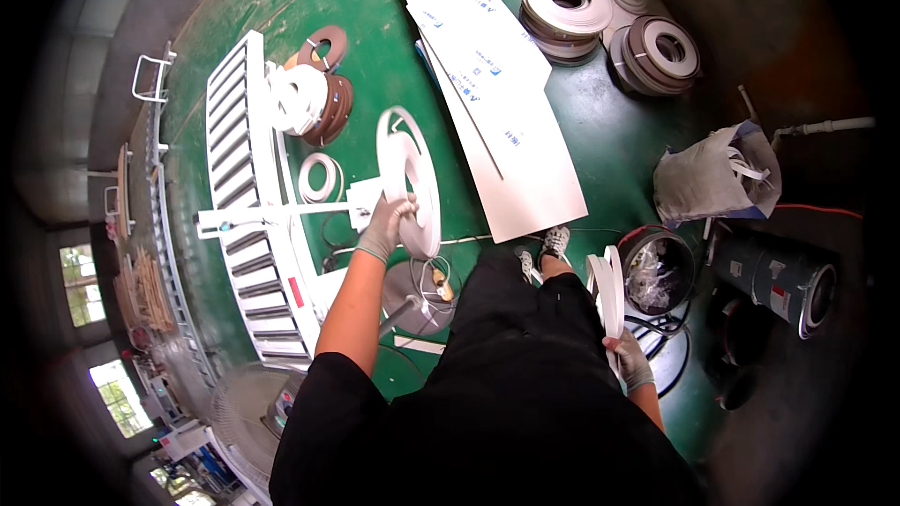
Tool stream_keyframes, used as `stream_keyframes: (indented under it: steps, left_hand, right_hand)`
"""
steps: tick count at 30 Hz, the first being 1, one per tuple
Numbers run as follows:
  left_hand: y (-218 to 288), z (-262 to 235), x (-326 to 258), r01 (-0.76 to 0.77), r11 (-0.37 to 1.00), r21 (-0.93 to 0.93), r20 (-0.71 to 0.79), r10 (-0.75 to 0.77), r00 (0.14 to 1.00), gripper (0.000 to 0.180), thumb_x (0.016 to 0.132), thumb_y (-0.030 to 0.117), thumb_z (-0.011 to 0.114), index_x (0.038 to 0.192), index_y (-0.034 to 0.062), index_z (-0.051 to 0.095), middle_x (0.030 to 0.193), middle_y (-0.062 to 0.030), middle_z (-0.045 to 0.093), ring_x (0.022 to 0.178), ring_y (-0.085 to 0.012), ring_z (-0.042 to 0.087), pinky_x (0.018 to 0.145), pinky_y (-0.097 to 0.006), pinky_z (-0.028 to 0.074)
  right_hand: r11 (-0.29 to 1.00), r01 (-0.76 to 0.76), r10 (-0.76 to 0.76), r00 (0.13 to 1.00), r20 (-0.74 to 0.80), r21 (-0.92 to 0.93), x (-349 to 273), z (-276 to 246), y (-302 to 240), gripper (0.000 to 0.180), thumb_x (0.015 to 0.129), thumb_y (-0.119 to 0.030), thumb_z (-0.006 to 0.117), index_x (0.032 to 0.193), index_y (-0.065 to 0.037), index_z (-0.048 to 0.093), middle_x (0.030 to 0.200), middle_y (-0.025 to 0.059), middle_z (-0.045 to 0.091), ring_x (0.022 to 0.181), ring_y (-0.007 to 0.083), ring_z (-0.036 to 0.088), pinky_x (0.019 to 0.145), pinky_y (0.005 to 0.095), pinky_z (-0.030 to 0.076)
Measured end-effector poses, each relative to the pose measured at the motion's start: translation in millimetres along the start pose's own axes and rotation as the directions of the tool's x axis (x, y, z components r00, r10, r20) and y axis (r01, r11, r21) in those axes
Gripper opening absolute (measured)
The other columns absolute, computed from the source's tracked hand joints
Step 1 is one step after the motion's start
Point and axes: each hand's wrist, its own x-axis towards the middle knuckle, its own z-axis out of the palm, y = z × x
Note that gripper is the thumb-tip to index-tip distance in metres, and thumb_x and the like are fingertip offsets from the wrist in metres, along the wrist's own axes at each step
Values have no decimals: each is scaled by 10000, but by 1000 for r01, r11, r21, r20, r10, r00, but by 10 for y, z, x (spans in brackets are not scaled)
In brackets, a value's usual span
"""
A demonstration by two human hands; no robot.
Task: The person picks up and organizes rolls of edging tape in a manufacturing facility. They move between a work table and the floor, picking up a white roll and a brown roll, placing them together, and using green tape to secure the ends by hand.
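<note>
In my gloved left hand is a large roll of white edge banding, gripped at its side and standing upright beside a white bracket. The fingers curl around the roll's near edge. Low at my right side, my gloved right hand is closed on a looped white strip, whose narrow loops rise above the fist. Its lower end is partly hidden by the hand. The two hands are well apart, one on each side of my body.
A white roller conveyor stands on the left, with white and brown rolls beside it. Pale boards lie ahead on the green floor. Stacked rolls, a sack, a scrap bin and a dark barrel are right. Cables cross the floor.
</note>
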Motion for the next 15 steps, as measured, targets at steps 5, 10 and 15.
stream_keyframes:
  steps: [5,10,15]
  left_hand:
    - [973,-104,882,-42,998,40,58,39,998,421,847,110,642,1218,-90,622,1037,-166,699,948,-251,697,860,-382,591]
    - [1645,363,1837,-73,990,121,87,62,994,427,844,97,670,1233,-69,609,993,-122,684,889,-224,687,817,-335,571]
    - [1839,684,3521,-116,866,487,255,-15,967,529,819,-10,622,1335,-46,510,1015,-63,645,889,-175,622,813,-291,533]
  right_hand:
    - [993,-76,73,997,-33,-90,440,262,-362,724,765,-101,827,1403,53,521,1234,115,665,1141,213,618,1013,334,473]
    - [979,-53,36,995,-90,-199,854,488,-411,1025,696,-183,911,1487,155,354,1288,224,620,1193,284,607,1033,355,479]
    - [857,-203,74,959,-275,-475,1037,958,61,1174,686,-256,930,1521,182,232,1279,241,595,1172,290,607,1031,347,475]
